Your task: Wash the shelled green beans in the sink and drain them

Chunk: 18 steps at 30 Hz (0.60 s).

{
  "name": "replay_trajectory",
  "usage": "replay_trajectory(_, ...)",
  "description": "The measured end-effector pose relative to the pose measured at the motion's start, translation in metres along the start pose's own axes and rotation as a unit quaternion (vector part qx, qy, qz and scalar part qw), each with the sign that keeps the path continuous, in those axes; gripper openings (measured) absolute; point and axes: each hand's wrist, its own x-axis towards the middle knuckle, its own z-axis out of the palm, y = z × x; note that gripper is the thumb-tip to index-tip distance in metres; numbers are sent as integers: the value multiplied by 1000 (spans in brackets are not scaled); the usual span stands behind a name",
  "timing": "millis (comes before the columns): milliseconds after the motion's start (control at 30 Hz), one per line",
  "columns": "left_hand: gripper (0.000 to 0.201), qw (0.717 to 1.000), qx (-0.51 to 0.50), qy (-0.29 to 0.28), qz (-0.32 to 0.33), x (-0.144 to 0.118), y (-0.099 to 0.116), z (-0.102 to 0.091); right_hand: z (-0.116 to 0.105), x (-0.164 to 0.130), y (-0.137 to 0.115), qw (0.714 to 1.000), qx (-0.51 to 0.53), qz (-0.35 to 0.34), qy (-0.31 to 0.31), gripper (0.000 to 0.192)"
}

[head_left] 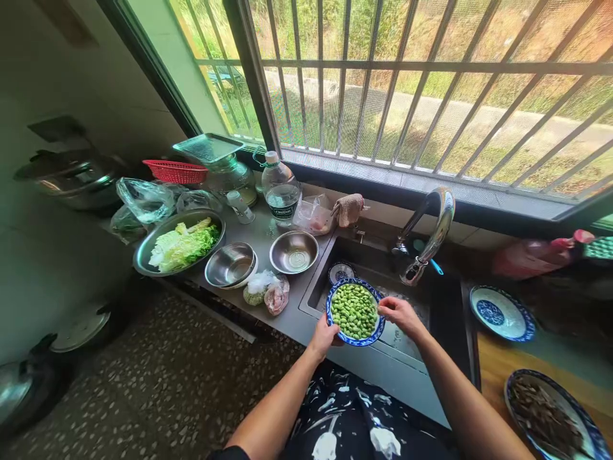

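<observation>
A blue-and-white bowl (360, 342) full of shelled green broad beans (353, 311) is held over the near edge of the sink (313, 300). My left hand (324, 337) grips its lower left rim, the thumb on top and the other fingers mostly hidden beneath. At the right rim, my right hand (400, 315) has its fingers closed together against the edge. Behind the bowl, a small blue-patterned dish (341, 272) lies in the sink. The chrome faucet (438, 223) arches above the basin, to the right of the bowl.
Left on the counter are a steel bowl (294, 252), stacked bowls (230, 264), bagged food (276, 296), a basin of cabbage (184, 246) and a large water bottle (280, 188). Rightward lie a patterned plate (514, 317) and a bowl of dark brown strips (546, 415). A barred window (383, 67) stands behind.
</observation>
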Motion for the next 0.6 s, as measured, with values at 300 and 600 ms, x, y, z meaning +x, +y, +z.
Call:
replay_trajectory(300,51,1000,-1,20,13,2,-2,-3,-24,-16,77,967,-165,64,185,18)
replay_trajectory(600,50,1000,-4,21,-4,10,-6,3,55,-22,-31,920,-372,-120,-26,18)
